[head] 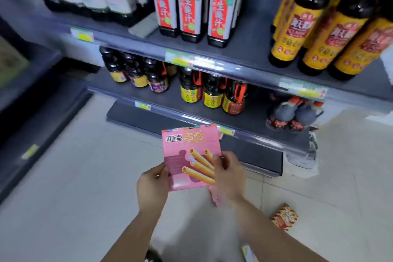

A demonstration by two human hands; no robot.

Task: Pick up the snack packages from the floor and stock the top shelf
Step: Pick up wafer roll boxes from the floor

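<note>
Here, both hands hold a pink snack box [191, 155] upright above the floor [85, 176]. The left hand [152, 185] pinches its lower left edge. The right hand [228, 174] has its fingers [219, 161] curled over the lower right corner. A red-brown snack package [285, 217] lies on the floor, right of those fingers. Shelves [212, 64] of dark bottles [189, 6] stand beyond them.

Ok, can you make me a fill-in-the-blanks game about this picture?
The left hand and right hand hold a ____ box.
A red pack lies on the ____.
The shelves are stocked with dark ____.
Missing words: pink, floor, bottles.
</note>
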